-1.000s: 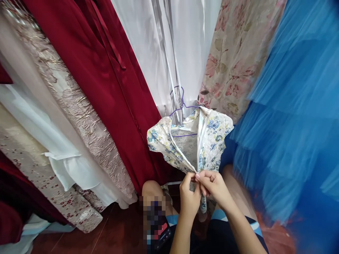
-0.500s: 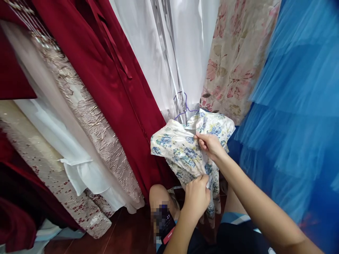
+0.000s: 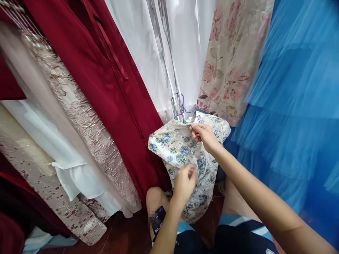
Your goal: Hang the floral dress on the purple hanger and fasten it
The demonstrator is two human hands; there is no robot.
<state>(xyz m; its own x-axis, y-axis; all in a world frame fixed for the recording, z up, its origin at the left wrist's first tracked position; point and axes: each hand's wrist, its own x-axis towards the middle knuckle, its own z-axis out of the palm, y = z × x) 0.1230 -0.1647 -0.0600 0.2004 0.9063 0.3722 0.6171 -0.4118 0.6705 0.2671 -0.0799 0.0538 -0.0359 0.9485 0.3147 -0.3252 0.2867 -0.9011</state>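
A small white dress with blue flowers (image 3: 180,150) hangs low on a purple wire hanger (image 3: 181,106), hooked to a metal rack pole (image 3: 165,60). My right hand (image 3: 202,135) pinches the fabric at the top of the dress's closed back, right under the hanger. My left hand (image 3: 184,181) is lower, with curled fingers against the middle of the dress; whether it grips the cloth I cannot tell for sure. A phone (image 3: 158,220) rests on my left knee.
Hanging garments close in on all sides: a dark red gown (image 3: 106,81), a beige embossed one (image 3: 79,116), white fabric (image 3: 185,42), a pink floral dress (image 3: 230,60) and a blue tulle skirt (image 3: 291,98). Dark wood floor (image 3: 124,233) shows below.
The open back of the dress has been closed: my right hand travelled up from the bottom of the opening to the neckline, while my left hand stayed low on the fabric.
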